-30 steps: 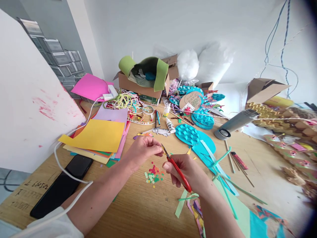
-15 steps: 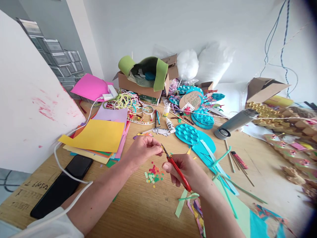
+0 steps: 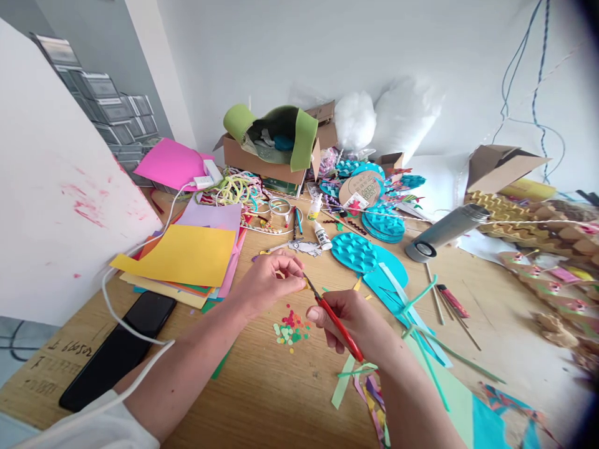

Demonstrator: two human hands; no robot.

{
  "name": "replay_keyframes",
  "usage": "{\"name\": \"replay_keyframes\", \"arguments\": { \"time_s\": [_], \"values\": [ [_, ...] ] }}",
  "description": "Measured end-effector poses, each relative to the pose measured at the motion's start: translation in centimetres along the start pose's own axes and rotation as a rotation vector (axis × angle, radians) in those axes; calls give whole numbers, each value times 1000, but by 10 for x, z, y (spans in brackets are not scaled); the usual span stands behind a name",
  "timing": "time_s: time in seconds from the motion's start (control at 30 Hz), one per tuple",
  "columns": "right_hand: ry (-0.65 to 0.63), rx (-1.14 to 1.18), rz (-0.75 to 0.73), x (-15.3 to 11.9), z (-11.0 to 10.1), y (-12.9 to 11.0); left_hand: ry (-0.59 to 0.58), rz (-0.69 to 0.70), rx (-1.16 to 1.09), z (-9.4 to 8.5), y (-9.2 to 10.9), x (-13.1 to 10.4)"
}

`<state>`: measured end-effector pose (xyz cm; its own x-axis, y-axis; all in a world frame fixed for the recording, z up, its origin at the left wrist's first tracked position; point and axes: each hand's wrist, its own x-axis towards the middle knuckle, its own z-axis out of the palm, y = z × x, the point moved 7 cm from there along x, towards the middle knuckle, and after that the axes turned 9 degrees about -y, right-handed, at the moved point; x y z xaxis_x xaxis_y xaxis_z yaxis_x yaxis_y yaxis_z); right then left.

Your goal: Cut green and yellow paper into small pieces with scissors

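Observation:
My right hand (image 3: 358,315) grips red-handled scissors (image 3: 340,327), their dark blades pointing up and left. The fingertips of my left hand (image 3: 271,280) are pinched on a small piece of yellow paper (image 3: 306,284), mostly hidden, right by the blade tips. On the wooden table below lies a loose heap of small paper dots (image 3: 292,329) in red, green, pale green and orange. Pale green paper strips (image 3: 344,385) and a tangle of coloured paper scraps (image 3: 373,402) lie near my right wrist.
To the left are stacked coloured paper sheets (image 3: 187,252), a black phone (image 3: 116,349) and a white cable (image 3: 105,290). Beyond my hands stand glue bottles (image 3: 322,237). Blue scalloped paper ovals (image 3: 353,251) and a grey flask (image 3: 449,231) lie to the right.
The scissors and both hands stay almost in place. My left fingers have shifted very slightly, and the blades have moved a little against the yellow paper.

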<state>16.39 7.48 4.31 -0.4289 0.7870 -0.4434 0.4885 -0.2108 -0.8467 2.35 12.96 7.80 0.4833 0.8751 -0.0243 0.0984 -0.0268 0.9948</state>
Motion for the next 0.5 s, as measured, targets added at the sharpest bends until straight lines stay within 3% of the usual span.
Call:
{"name": "replay_keyframes", "arguments": {
  "time_s": [0.3,0.5],
  "values": [
    [6,-11,-12,-1,-1,-2,-139,-104,-242,10,-3,-1],
    [6,12,4,-1,-1,1,-111,-123,-328,10,-8,-1]
  ]
}}
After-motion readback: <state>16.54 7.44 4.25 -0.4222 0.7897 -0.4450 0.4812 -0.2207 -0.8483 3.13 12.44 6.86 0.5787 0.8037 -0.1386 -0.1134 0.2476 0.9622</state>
